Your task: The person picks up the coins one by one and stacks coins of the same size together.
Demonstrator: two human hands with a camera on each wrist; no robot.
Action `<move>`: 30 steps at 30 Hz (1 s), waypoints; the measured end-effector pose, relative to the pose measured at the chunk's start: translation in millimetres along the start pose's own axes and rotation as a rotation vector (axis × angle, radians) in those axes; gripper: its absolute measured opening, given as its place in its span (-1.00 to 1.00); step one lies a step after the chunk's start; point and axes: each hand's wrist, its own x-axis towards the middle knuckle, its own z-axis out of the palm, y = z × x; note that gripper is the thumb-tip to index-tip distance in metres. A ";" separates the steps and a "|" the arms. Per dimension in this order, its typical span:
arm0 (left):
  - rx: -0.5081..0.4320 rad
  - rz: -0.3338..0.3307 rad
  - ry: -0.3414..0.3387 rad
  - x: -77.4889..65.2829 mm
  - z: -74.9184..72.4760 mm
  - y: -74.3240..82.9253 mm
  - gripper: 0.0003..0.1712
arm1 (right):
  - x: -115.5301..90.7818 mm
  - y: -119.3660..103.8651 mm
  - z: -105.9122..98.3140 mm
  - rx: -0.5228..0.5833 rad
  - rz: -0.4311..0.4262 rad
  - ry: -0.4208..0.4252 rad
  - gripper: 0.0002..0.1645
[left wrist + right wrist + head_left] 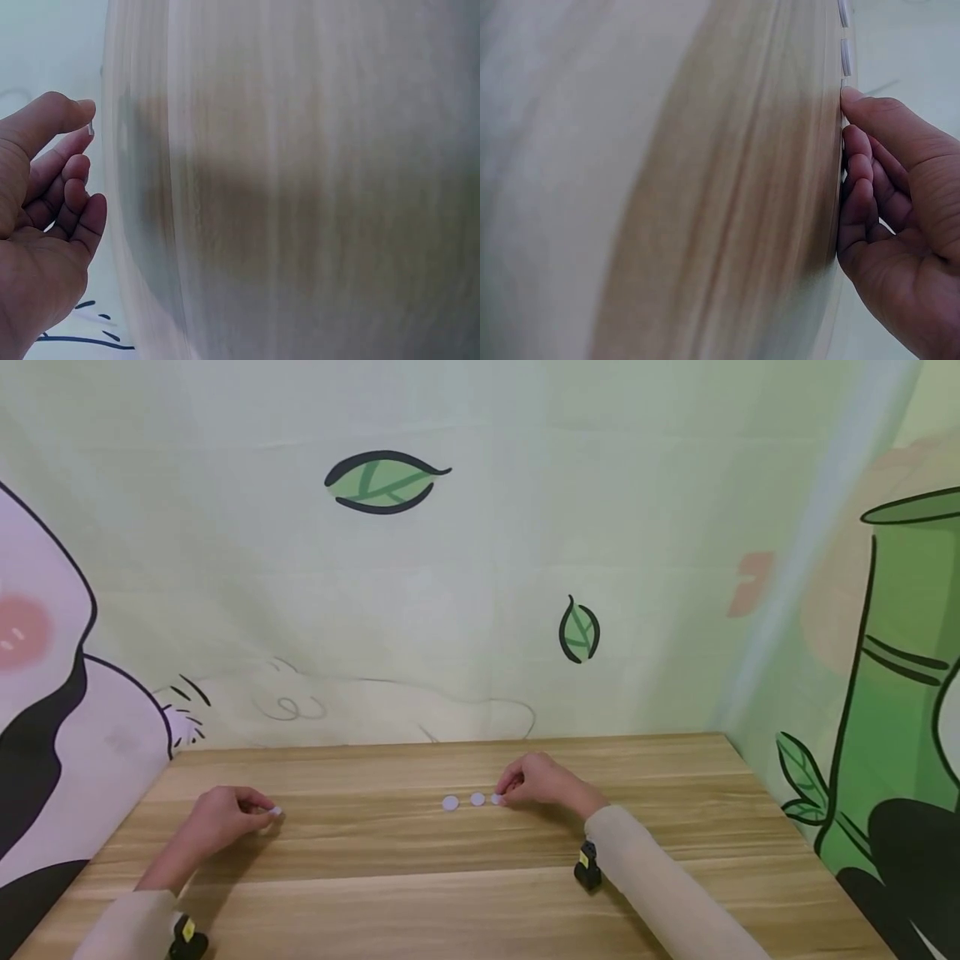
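Over the left part of the table, my left hand (223,818) pinches a small white disc (277,811) between thumb and index fingertip. In the left wrist view only the thin edge of that disc (91,129) shows, and the other fingers are curled in. My right hand (542,779) is low at the table, its thumb and fingertips gripping the edge of another white disc (496,799), partly hidden. Left of it lie two more flat round white discs, a nearer one (477,799) and a farther one (450,803), forming a short row.
The wood-grain table (375,893) reaches back to a pale green printed cloth (480,568) with leaf drawings. A small black device with a yellow mark sits at each wrist, the left one (187,938) and the right one (587,867).
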 end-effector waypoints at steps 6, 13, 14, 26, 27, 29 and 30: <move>-0.017 0.002 -0.007 -0.7 0.7 7.4 -0.72 | -0.8 -2.5 -0.8 0.008 -0.012 -0.004 -0.92; -0.016 0.040 0.006 1.3 4.6 16.5 -0.75 | 1.0 0.2 -0.7 0.006 -0.028 -0.008 -0.93; -0.018 0.044 0.007 1.5 5.1 17.9 -0.75 | 1.0 0.3 -0.8 0.007 -0.028 -0.010 -0.93; -0.041 0.084 0.015 4.5 10.6 33.6 -0.78 | -0.5 -0.9 -0.4 0.015 -0.035 -0.012 -0.92; -0.043 0.075 0.010 5.1 11.5 34.8 -0.78 | -0.7 -0.9 -0.4 0.014 -0.036 -0.011 -0.92; -0.049 0.060 -0.004 6.4 12.9 37.5 -0.77 | -0.9 -0.7 -0.4 0.014 -0.037 -0.011 -0.92; -0.052 0.050 -0.009 7.1 13.8 38.8 -0.78 | -1.1 -0.7 -0.5 0.014 -0.036 -0.010 -0.92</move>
